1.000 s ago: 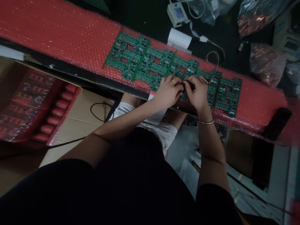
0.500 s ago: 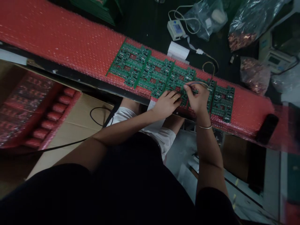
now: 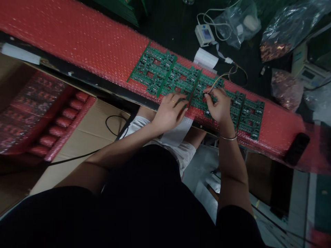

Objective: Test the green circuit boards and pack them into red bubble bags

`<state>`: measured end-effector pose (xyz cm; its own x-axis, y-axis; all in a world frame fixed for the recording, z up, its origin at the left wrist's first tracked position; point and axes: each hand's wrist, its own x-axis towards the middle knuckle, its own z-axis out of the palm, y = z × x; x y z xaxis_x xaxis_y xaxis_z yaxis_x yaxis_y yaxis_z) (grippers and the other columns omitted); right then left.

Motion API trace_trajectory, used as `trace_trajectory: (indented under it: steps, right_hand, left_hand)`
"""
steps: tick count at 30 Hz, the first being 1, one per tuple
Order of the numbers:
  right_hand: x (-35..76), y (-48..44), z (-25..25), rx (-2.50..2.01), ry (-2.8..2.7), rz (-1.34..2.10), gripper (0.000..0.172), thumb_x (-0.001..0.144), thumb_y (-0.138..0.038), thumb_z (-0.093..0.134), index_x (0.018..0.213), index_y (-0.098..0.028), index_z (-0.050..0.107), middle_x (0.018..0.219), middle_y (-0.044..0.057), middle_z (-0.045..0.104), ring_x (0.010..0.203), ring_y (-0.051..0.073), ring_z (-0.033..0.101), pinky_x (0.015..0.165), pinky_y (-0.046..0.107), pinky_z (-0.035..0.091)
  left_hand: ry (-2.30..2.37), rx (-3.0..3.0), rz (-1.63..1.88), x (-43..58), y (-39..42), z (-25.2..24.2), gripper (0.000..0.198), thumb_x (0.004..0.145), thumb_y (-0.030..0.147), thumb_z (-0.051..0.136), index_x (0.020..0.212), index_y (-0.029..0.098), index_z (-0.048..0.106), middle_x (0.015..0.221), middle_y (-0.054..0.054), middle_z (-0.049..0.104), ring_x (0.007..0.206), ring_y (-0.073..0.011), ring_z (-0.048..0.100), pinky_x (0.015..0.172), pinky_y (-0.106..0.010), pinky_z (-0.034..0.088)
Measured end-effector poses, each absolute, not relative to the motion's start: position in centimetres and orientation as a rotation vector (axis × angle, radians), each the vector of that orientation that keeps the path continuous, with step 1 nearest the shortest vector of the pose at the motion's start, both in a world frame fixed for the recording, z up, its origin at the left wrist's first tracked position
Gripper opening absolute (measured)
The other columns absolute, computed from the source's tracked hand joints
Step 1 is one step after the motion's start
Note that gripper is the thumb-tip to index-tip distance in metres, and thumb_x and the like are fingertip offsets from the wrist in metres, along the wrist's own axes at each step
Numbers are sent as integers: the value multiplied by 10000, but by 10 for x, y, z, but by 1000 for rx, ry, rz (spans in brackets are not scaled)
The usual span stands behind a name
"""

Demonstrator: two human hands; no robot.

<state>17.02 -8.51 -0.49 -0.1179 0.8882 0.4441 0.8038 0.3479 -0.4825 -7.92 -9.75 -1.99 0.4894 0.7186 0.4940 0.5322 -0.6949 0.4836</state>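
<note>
A row of green circuit boards [image 3: 156, 67] lies on red bubble wrap [image 3: 85, 44] along the bench. My left hand [image 3: 169, 112], with a ring on one finger, rests by the near edge of the boards left of the middle, its fingers apart and holding nothing I can see. In a pinch, my right hand [image 3: 219, 105] grips the end of a thin wire lead [image 3: 216, 81] over a middle board. The lead loops back to a white connector [image 3: 228, 60] and a small white meter [image 3: 204, 34] with a screen. The lead's very tip is too small to make out.
Beyond the boards lie a white paper roll [image 3: 206, 58] and clear bags of copper-coloured parts [image 3: 287, 88]. A black object [image 3: 297, 148] sits on the wrap at right. A carton [image 3: 85, 131] with red-wrapped boards stands at lower left.
My left hand has moved left along the boards, with its fingers now farther from my right hand. My right hand keeps its pinch over the boards; the lead has changed its curve. The view has shifted slightly.
</note>
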Motion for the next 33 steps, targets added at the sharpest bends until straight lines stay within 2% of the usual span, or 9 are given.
trace_trajectory:
  steps: [5,10,13,18,27,33]
  right_hand:
    - [170,-83,-3,-1465,-2010,175,207,1034,-369,519,1062,-277,702,1041,56,755,1045,271,672,978,466,542]
    - [172,-81,-5,-1449,-2062,215,200,1026,-345,520,1074,-278,702,1060,64,756,1077,284,666,1046,511,511]
    - [174,-80,-11,-1459,-1987,232,190,1018,-339,537,1095,-271,697,1060,68,758,1059,270,680,996,483,544]
    - [175,-81,-22,-1511,-1855,306,211,1022,-368,539,1138,-266,684,1020,67,740,918,224,695,887,419,577]
    - [173,-81,-24,-1530,-1828,323,220,1014,-402,536,1101,-268,687,1015,62,731,911,214,680,860,397,574]
    - [171,-82,-25,-1485,-1796,309,224,1003,-399,548,1091,-249,689,1019,65,746,920,214,690,860,399,579]
  left_hand:
    - [1117,2350,1089,-107,-102,-37,264,1060,308,471,1192,199,672,1216,-124,692,1145,-265,630,1005,-469,490]
    - [1098,2345,1151,-118,-113,-61,206,1026,288,546,1143,194,686,1143,-112,716,1084,-247,658,941,-427,519]
    - [1048,2366,1130,-122,-114,-73,191,1012,289,579,1128,211,710,1132,-100,721,1057,-241,666,923,-426,532]
    - [842,2418,1208,-128,-104,-89,193,994,318,662,1149,228,735,1134,-101,724,1050,-236,665,895,-414,537]
    - [834,2319,1134,-129,-95,-93,199,1004,397,653,1041,253,784,1075,-93,747,1027,-220,687,912,-423,539]
    - [909,2423,993,-133,-105,-95,264,1003,393,634,1201,277,765,1223,-119,730,1159,-271,650,975,-475,536]
